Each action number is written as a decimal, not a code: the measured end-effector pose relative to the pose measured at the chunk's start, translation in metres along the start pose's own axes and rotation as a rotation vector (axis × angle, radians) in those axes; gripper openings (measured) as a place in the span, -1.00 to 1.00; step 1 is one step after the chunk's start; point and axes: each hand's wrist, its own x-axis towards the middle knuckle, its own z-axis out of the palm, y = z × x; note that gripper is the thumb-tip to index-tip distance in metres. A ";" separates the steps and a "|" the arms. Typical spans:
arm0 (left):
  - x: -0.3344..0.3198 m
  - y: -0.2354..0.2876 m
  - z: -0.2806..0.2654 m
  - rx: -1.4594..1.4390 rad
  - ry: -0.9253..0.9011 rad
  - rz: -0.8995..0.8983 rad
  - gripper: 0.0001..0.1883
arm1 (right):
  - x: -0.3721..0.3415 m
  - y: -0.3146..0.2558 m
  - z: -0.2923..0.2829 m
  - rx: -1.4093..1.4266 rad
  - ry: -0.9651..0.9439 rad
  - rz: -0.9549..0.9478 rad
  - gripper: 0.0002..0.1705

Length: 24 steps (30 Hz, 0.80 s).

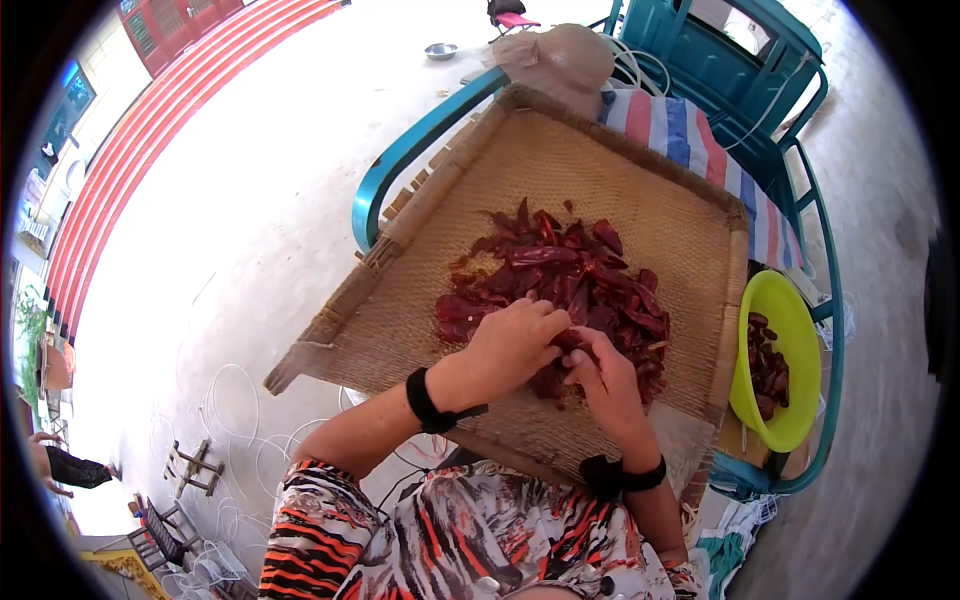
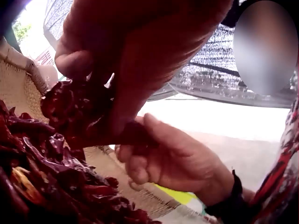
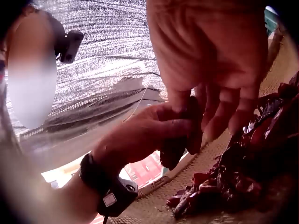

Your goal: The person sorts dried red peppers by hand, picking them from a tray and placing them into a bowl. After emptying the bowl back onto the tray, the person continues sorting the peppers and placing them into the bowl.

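Note:
A pile of dried red chili peppers [image 1: 560,265] lies on the woven tray [image 1: 640,190] in front of the person. Over its near side, the left hand [image 1: 510,345] and the right hand [image 1: 612,388] meet at a dark dried chili [image 1: 568,341]. In the left wrist view, the left hand [image 2: 145,42] covers a bunch of chilies [image 2: 70,109], while the right thumb and fingers pinch one end of a chili [image 2: 133,135]. From the right wrist, the left hand [image 3: 135,133] shows curled around dark chilies [image 3: 173,151], with the right fingertips against them.
To the right stands a yellow-green bowl [image 1: 745,385] with several chilies inside. A teal metal frame [image 1: 375,185] surrounds the tray, with a striped sheet [image 1: 690,135] and a bag [image 1: 575,60] beyond. Low stools [image 1: 195,465] and a metal basin [image 1: 440,50] are on the ground.

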 end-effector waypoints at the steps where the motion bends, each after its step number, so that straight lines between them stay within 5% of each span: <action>1: -0.002 -0.003 0.002 -0.068 -0.006 -0.015 -0.80 | -0.001 0.002 -0.001 -0.014 0.003 0.023 -0.59; 5: -0.004 -0.025 -0.001 -0.233 0.007 -0.080 -0.78 | -0.008 0.023 -0.032 0.042 0.081 0.194 -0.63; 9: -0.006 -0.034 -0.016 -0.190 0.241 -0.244 -0.84 | -0.031 0.032 -0.092 0.259 0.563 0.215 -0.61; 12: -0.006 -0.025 -0.029 -0.237 0.269 -0.273 -0.84 | -0.041 0.054 -0.130 0.943 0.884 0.039 -0.59; 15: 0.001 -0.002 -0.023 -0.380 0.157 -0.203 -0.82 | -0.040 0.053 -0.109 0.705 0.682 0.191 -0.55; 17: 0.002 0.005 -0.006 -0.379 0.112 -0.114 -0.82 | -0.034 0.019 -0.069 0.300 0.303 0.181 -0.51; 19: 0.003 0.013 0.004 -0.376 0.074 -0.041 -0.79 | -0.026 0.012 -0.041 0.188 -0.009 0.159 -0.51; 24: 0.000 0.005 0.009 -0.300 0.037 -0.074 -0.65 | -0.017 0.015 -0.026 0.096 -0.151 0.190 -0.61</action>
